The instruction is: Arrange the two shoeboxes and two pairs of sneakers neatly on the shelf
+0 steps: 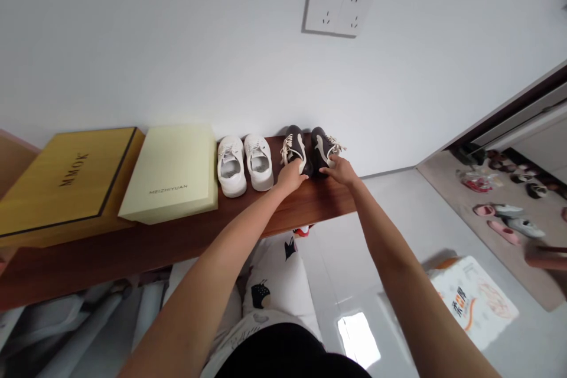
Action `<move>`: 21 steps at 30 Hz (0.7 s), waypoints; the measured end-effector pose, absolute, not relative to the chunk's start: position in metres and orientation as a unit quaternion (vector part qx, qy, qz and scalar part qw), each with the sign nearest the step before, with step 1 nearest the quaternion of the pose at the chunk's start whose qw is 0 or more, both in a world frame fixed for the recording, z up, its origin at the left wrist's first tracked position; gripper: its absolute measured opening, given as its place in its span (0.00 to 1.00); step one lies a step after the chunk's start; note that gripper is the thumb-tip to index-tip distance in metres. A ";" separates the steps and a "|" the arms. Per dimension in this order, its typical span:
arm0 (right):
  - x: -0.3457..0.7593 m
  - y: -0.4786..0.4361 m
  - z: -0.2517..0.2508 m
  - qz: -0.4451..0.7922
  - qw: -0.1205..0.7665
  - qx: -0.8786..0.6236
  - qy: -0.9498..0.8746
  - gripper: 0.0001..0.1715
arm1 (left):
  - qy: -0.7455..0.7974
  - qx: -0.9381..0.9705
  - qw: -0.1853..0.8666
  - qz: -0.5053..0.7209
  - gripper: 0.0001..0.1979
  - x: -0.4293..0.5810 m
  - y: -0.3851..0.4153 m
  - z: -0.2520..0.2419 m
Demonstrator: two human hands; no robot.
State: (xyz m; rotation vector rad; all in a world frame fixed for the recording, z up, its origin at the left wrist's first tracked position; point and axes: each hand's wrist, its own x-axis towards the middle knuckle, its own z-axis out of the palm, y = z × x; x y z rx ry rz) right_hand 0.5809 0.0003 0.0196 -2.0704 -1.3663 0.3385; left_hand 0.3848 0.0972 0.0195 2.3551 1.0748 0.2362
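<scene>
Two dark shoes with cream laces stand at the right end of a brown wooden shelf. My left hand [292,176] is closed on the heel of the left dark shoe [294,144]. The heel of the right dark shoe [322,146] is gripped by my right hand [340,169]. Just left of them are two white shoes, the nearer one [259,162] and the farther one [231,166], side by side with toes toward the wall.
On the shelf [283,212] to the left lie a pale yellow box [170,171] and a gold box [73,177]. Wall sockets [339,7] are above. A white package [473,301] and more shoes [522,225] lie on the floor at right.
</scene>
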 end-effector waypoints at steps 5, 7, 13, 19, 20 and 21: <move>0.565 0.008 0.043 0.038 0.043 -0.801 -0.596 0.24 | 0.349 0.920 0.177 0.006 0.21 0.387 0.089 0.037; 0.557 0.012 0.049 0.024 -0.013 -0.786 -0.617 0.22 | 0.324 0.934 0.144 -0.026 0.21 0.389 0.087 0.044; 0.544 0.025 0.057 0.012 -0.076 -0.763 -0.642 0.21 | 0.305 0.943 0.113 -0.063 0.25 0.397 0.094 0.062; 0.539 0.034 0.054 0.024 -0.086 -0.764 -0.640 0.23 | 0.313 0.942 0.101 -0.074 0.25 0.394 0.101 0.062; 0.539 0.036 0.053 0.025 -0.087 -0.765 -0.638 0.23 | 0.312 0.942 0.101 -0.075 0.25 0.393 0.102 0.061; 0.539 0.037 0.052 0.026 -0.088 -0.766 -0.636 0.24 | 0.311 0.942 0.101 -0.075 0.25 0.393 0.103 0.060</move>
